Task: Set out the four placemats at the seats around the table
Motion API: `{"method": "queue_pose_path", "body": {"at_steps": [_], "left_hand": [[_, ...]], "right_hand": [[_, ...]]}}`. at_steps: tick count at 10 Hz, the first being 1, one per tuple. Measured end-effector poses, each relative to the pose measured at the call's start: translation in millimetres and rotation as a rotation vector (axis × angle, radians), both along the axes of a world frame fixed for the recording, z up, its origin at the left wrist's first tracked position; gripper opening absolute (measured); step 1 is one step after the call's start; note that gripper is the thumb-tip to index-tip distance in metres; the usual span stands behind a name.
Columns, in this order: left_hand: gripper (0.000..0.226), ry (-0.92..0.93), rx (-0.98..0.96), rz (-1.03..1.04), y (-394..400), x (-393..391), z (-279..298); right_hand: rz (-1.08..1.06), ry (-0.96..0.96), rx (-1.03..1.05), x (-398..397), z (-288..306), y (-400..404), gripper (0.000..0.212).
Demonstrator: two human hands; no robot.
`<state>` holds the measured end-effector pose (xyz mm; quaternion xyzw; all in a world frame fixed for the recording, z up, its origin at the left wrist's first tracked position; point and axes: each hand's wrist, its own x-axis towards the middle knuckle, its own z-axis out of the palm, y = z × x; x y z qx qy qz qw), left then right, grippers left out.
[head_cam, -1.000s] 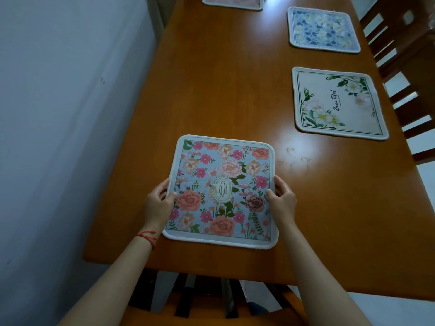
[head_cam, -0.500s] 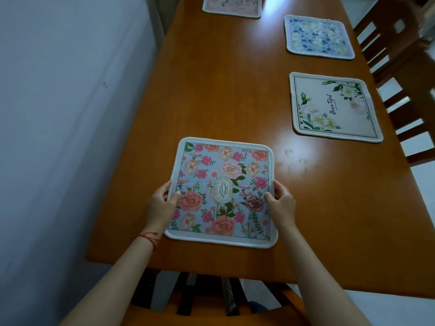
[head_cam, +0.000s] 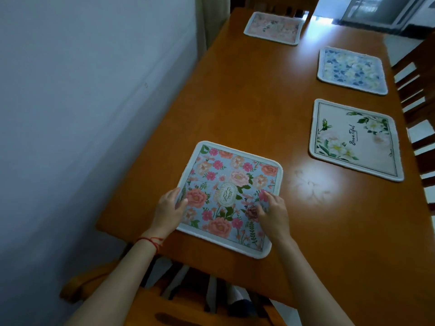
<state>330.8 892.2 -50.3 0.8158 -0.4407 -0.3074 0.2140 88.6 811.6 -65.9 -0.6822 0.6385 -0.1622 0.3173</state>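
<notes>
A blue placemat with pink flowers and a "GARDEN" label (head_cam: 231, 182) lies flat at the near end of the wooden table (head_cam: 235, 102). My left hand (head_cam: 168, 211) holds its left edge, thumb on top. My right hand (head_cam: 274, 216) sits over its right edge, thumb and bent fingers on the fabric. Three more placemats lie on the table. A cream one with white flowers (head_cam: 355, 140) and a blue-and-white one (head_cam: 352, 69) lie along the right side. A pale pink one (head_cam: 273, 28) lies at the far end.
A pale wall (head_cam: 82, 114) runs close along the table's left side. Dark wooden chairs (head_cam: 419, 102) stand against the right side. Another chair (head_cam: 188, 302) is tucked under the near end, below my arms.
The view has swung and tilted, so the table runs more diagonally. My right hand has slid a little inward onto the flowered mat. The mat stays flat at the near end.
</notes>
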Motion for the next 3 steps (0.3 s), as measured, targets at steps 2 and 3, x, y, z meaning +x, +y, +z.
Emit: {"method": "queue_pose_path", "body": {"at_steps": [2, 3], "left_hand": [[0.05, -0.018, 0.046, 0.156, 35.5, -25.4, 8.7], [0.051, -0.101, 0.013, 0.218, 52.3, -30.9, 19.4]], "right_hand": [[0.303, 0.121, -0.018, -6.4, 15.5, -11.6, 0.051], [0.434, 0.107, -0.056, -1.3, 30.0, -12.4, 0.049]]}}
